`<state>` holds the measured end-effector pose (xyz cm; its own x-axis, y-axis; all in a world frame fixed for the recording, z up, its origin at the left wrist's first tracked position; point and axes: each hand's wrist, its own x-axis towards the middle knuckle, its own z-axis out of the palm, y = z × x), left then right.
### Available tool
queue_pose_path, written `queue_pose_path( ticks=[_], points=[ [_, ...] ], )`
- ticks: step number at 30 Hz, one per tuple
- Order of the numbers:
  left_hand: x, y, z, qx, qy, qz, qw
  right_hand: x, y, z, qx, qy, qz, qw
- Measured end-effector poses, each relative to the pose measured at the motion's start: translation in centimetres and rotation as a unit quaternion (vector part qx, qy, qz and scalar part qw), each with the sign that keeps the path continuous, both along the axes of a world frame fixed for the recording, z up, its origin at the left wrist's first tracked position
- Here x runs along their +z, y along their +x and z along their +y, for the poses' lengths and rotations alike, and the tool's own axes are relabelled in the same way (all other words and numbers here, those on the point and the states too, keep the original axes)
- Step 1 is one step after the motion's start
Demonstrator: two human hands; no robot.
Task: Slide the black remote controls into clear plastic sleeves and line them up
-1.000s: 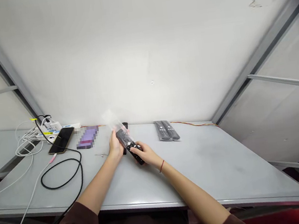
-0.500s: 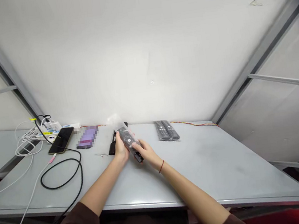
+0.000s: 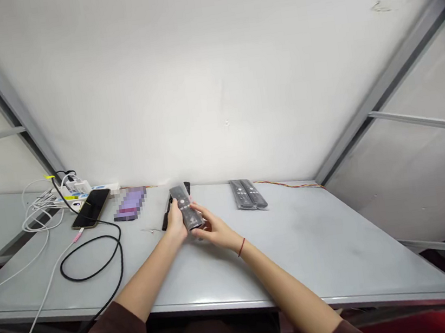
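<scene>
A dark remote control in a clear plastic sleeve is held above the table, tilted with its buttons facing me. My left hand is closed around its left side. At the lower right end, my right hand has its thumb and fingers around the remote and sleeve; its fingertips touch the edge and part of the grip is hidden. Behind the held remote lies another black object, mostly covered. To the right, two wrapped remotes lie side by side on the table.
On the left are a black phone with a charging cable, a phone with a purple screen, a power strip with chargers and a looped black cable. Thin coloured wires run along the wall behind the grey table.
The held remote has slid fully into its sleeve, so its lower end no longer sticks out bare. My right hand has shifted to the lower end, and the loose plastic at the top has shrunk.
</scene>
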<state>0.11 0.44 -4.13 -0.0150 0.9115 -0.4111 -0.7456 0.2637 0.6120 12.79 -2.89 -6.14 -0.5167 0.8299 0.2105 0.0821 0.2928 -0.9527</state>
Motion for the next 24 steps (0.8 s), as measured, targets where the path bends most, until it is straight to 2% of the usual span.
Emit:
queue_pose_path(
  ticks=[4, 6, 9, 15, 20, 24],
  points=[
    [-0.8, 1.1, -0.5, 0.029, 0.016, 0.033, 0.999, -0.5, 0.1, 0.4, -0.036, 0.082, -0.032, 0.996],
    [-0.7, 1.0, -0.4, 0.010, 0.006, 0.031, 0.999, -0.4, 0.2, 0.4, -0.049, 0.097, -0.048, 0.993],
    [0.0, -0.1, 0.3, -0.045, -0.012, -0.017, 0.999, 0.2, 0.0, 0.0, -0.052, 0.099, -0.067, 0.992],
    [1.2, -2.4, 1.4, -0.037, 0.043, -0.060, 0.997, 1.0, -0.4, -0.9, -0.013, 0.125, -0.086, 0.988],
    [1.3, -1.9, 0.9, -0.083, 0.021, -0.061, 0.994, 0.5, -0.4, -0.8, -0.053, 0.128, -0.084, 0.987],
    [1.1, -1.4, 0.4, -0.094, 0.010, -0.043, 0.995, -0.1, -0.6, -0.6, -0.078, 0.115, -0.059, 0.989]
  ],
)
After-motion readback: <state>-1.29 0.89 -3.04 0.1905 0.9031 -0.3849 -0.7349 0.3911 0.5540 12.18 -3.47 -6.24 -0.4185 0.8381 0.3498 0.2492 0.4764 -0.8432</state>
